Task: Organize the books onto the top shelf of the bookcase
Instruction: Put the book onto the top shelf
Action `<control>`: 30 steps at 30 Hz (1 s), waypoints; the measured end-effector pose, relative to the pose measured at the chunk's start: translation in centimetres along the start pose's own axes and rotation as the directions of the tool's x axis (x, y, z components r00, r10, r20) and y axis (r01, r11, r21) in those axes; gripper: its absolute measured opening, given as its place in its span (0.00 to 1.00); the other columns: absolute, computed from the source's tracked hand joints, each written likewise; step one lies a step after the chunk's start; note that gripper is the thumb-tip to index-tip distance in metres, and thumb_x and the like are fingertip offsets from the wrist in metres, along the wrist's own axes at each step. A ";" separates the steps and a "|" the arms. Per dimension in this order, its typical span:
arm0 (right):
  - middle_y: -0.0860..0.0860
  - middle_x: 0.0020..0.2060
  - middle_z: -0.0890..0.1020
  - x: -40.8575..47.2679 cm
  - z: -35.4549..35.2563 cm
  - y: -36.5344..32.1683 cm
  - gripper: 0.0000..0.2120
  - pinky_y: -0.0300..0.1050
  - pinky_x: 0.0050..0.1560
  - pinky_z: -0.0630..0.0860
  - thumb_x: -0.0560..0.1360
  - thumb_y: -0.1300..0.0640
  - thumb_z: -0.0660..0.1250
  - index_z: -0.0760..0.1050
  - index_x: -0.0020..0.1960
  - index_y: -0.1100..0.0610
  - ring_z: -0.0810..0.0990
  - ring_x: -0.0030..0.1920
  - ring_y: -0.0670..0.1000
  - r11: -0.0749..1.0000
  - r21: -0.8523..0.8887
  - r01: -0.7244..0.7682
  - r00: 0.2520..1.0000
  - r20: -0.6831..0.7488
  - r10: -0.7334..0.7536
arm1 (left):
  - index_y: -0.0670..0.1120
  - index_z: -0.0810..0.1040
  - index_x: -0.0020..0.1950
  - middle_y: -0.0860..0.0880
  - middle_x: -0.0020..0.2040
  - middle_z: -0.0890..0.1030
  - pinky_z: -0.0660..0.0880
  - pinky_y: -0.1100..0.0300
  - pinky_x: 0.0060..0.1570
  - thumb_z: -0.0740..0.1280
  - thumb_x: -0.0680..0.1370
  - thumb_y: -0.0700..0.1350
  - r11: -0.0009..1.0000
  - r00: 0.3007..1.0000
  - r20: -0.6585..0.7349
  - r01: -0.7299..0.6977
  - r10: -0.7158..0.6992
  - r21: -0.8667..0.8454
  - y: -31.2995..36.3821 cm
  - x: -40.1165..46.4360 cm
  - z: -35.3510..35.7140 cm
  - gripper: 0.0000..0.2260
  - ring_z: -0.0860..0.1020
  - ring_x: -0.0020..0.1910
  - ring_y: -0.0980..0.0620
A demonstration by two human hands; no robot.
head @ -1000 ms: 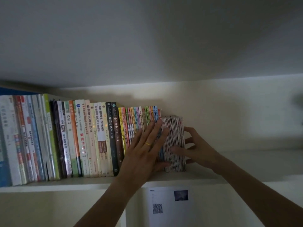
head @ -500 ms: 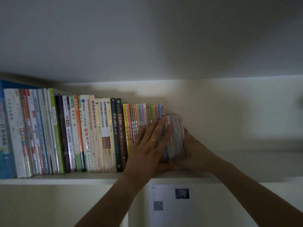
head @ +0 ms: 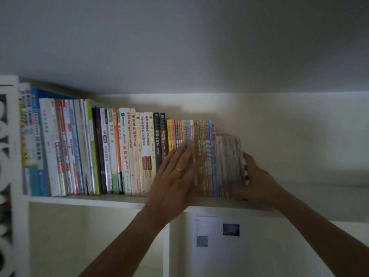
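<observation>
Two hands bracket the small book stack (head: 229,164) upright at the row's right end: right hand (head: 257,184) clasps its outer side, left hand (head: 177,174) flat-fingered on neighbouring spines.

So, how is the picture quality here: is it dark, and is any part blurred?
Head view: dim overall, with soft light on the wall above the books. The left hand is motion-blurred at its fingertips; the short books held by the right hand look smeared. The white frame at the left edge is blurred and bent.
</observation>
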State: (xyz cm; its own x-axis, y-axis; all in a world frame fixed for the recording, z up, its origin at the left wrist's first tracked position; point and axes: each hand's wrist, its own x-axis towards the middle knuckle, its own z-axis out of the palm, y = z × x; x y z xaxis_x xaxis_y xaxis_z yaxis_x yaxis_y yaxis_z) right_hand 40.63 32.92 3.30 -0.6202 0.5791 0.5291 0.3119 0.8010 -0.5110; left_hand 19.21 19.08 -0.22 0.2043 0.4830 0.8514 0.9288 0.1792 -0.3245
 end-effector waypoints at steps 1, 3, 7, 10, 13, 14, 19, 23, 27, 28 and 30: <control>0.41 0.59 0.73 0.0 0.2 -0.1 0.55 0.42 0.60 0.72 0.64 0.42 0.81 0.51 0.80 0.48 0.76 0.56 0.44 1.000 -0.006 0.012 0.999 -0.037 -0.013 | 0.50 0.56 0.84 0.44 0.84 0.50 0.56 0.38 0.78 0.59 0.85 0.57 0.999 1.000 0.004 -0.003 0.003 0.036 -1.1 -0.8 -0.5 0.29 0.49 0.83 0.43; 0.44 0.67 0.73 0.4 0.8 -0.8 0.60 0.52 0.68 0.73 0.60 0.35 0.81 0.49 0.80 0.46 0.75 0.65 0.50 1.000 0.025 -0.002 0.994 -0.108 0.005 | 0.52 0.54 0.84 0.44 0.85 0.48 0.56 0.39 0.79 0.56 0.86 0.56 0.988 0.998 0.050 -0.054 0.047 0.145 -3.9 -1.9 -1.5 0.27 0.47 0.84 0.44; 0.51 0.71 0.69 1.2 3.0 -2.1 0.55 0.63 0.67 0.74 0.62 0.30 0.76 0.45 0.76 0.41 0.74 0.68 0.57 1.000 -0.014 -0.019 0.981 -0.193 0.016 | 0.54 0.50 0.84 0.46 0.85 0.45 0.54 0.38 0.79 0.52 0.86 0.60 0.960 0.987 0.149 -0.099 0.061 0.264 -7.2 -2.4 -2.0 0.28 0.45 0.84 0.44; 0.52 0.70 0.70 1.4 3.4 -2.7 0.51 0.61 0.65 0.76 0.64 0.33 0.77 0.46 0.73 0.39 0.75 0.67 0.59 0.997 -0.065 -0.036 0.981 -0.191 0.022 | 0.54 0.51 0.84 0.46 0.85 0.45 0.54 0.37 0.79 0.52 0.86 0.61 0.964 0.987 0.151 -0.088 0.051 0.251 -7.3 -2.3 -1.8 0.28 0.45 0.83 0.43; 0.53 0.71 0.71 1.1 2.4 -3.1 0.55 0.60 0.67 0.75 0.65 0.36 0.79 0.45 0.77 0.47 0.75 0.68 0.59 0.995 -0.019 -0.100 0.983 -0.159 0.095 | 0.53 0.55 0.84 0.46 0.85 0.48 0.54 0.37 0.79 0.51 0.86 0.61 0.961 0.990 0.134 -0.084 0.050 0.262 -7.0 -2.4 -1.8 0.28 0.46 0.83 0.43; 0.53 0.71 0.72 1.0 2.0 -3.3 0.57 0.60 0.67 0.75 0.64 0.36 0.79 0.45 0.78 0.48 0.76 0.67 0.59 0.993 -0.004 -0.117 0.979 -0.168 0.114 | 0.53 0.56 0.84 0.46 0.85 0.49 0.54 0.37 0.79 0.52 0.86 0.61 0.963 0.992 0.123 -0.072 0.041 0.261 -6.9 -2.4 -1.8 0.27 0.47 0.83 0.43; 0.56 0.68 0.77 -0.5 1.5 -3.7 0.59 0.57 0.66 0.74 0.68 0.41 0.78 0.41 0.81 0.57 0.78 0.65 0.61 0.972 0.044 -0.229 0.955 -0.185 0.233 | 0.44 0.70 0.78 0.40 0.81 0.63 0.58 0.36 0.77 0.59 0.84 0.59 0.957 0.996 0.080 -0.061 0.040 0.282 -5.7 -1.4 -1.7 0.27 0.58 0.81 0.37; 0.56 0.70 0.74 -1.0 2.4 -4.0 0.64 0.60 0.68 0.73 0.63 0.31 0.76 0.39 0.80 0.54 0.76 0.68 0.61 0.966 0.054 -0.251 0.945 -0.202 0.257 | 0.45 0.60 0.82 0.38 0.83 0.54 0.54 0.42 0.80 0.53 0.86 0.62 0.962 0.991 0.093 -0.115 0.094 0.247 -5.2 -1.3 -1.4 0.30 0.51 0.83 0.41; 0.58 0.73 0.64 -0.2 5.7 -3.8 0.64 0.65 0.69 0.70 0.61 0.27 0.72 0.39 0.80 0.53 0.67 0.71 0.64 0.980 0.032 -0.197 0.931 -0.308 0.198 | 0.50 0.53 0.84 0.42 0.84 0.51 0.54 0.43 0.80 0.57 0.84 0.63 0.968 0.986 0.102 -0.148 0.129 0.205 -5.0 -0.9 -0.2 0.33 0.49 0.83 0.44; 0.59 0.71 0.63 0.0 6.4 -3.7 0.61 0.64 0.69 0.69 0.66 0.33 0.74 0.39 0.80 0.58 0.66 0.70 0.65 0.982 -0.011 -0.188 0.926 -0.335 0.174 | 0.50 0.54 0.84 0.42 0.84 0.51 0.54 0.43 0.80 0.58 0.83 0.63 0.965 0.984 0.113 -0.156 0.135 0.213 -5.1 -0.8 0.1 0.34 0.50 0.83 0.43; 0.60 0.68 0.62 0.5 7.3 -3.3 0.55 0.61 0.68 0.67 0.71 0.39 0.74 0.42 0.80 0.62 0.65 0.67 0.65 0.984 -0.094 -0.154 0.918 -0.381 0.107 | 0.49 0.55 0.84 0.41 0.84 0.52 0.53 0.43 0.79 0.58 0.82 0.64 0.955 0.982 0.120 -0.171 0.145 0.242 -5.4 -0.5 0.5 0.35 0.51 0.83 0.42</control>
State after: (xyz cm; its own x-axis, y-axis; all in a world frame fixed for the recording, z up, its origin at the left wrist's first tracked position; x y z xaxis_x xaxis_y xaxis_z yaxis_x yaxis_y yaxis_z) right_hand 34.00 29.45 0.33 -0.2623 0.6756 0.6891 0.4697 0.7131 -0.5204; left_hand 13.91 18.31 0.92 0.2986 0.6029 0.7398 0.7773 0.2961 -0.5550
